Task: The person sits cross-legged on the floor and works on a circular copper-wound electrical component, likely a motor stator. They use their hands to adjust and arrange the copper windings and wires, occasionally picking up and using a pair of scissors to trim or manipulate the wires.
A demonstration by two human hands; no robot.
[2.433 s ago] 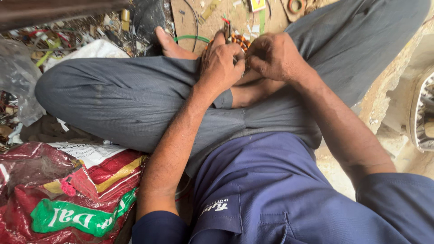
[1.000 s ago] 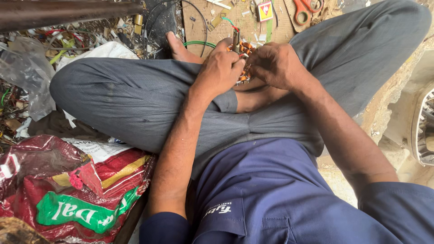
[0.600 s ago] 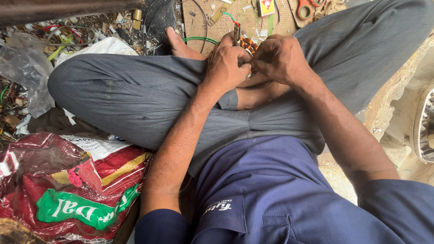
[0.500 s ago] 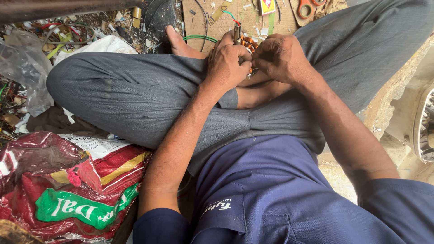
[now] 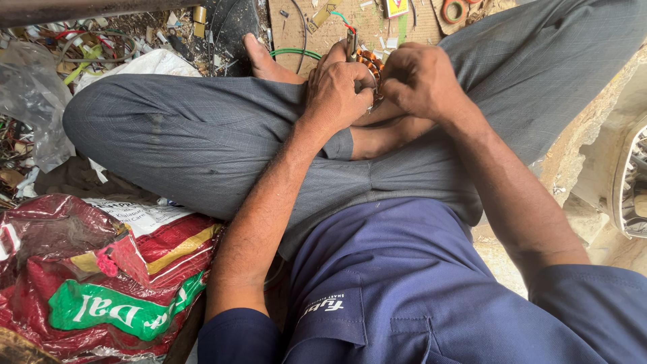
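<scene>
I sit cross-legged in grey trousers. My left hand [image 5: 340,91] and my right hand [image 5: 421,81] are closed together over my crossed ankles, both gripping a small round part with copper-coloured wire windings [image 5: 371,64]. Only its top edge shows between my fingers. A thin dark tool or lead with red and green wires [image 5: 350,40] sticks up from behind my left hand; which hand holds it is hidden. My bare foot [image 5: 266,64] pokes out past my left knee.
A brown board [image 5: 303,27] with scraps, a green wire loop [image 5: 293,52] and an orange tape roll [image 5: 453,10] lies ahead. A red plastic sack [image 5: 94,283] sits at the lower left, a clear bag [image 5: 30,101] and wire clutter at the left, a round metal part [image 5: 633,182] at the right.
Both hands have stayed closed on the wound part, with small finger shifts around it. The camera view has drifted slightly; the tape roll and board sit a little differently in frame.
</scene>
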